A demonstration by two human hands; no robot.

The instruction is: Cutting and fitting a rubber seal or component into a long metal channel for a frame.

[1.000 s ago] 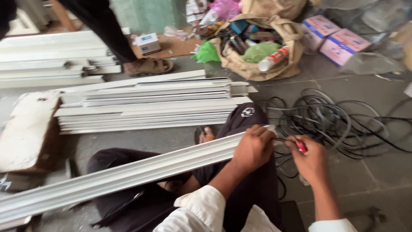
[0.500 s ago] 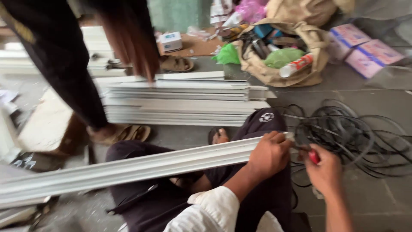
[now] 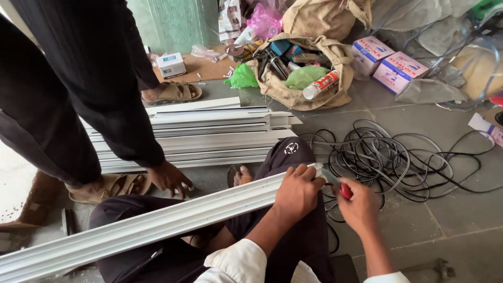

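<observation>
cable tangle (image 3: 387, 157) right, co-worker's hand (image 3: 168, 178) left

White channel (image 3: 157, 225), red-handled tool (image 3: 343, 189)

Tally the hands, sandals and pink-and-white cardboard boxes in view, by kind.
Hands: 3 (wearer's left hand, right hand, another person's hand)
Brown sandals: 2 ()
Pink-and-white cardboard boxes: 2 ()
Total: 7

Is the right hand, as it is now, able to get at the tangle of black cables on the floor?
Probably yes. The right hand is beside the black cables, with nothing between them, but it already holds a red-handled tool.
</observation>
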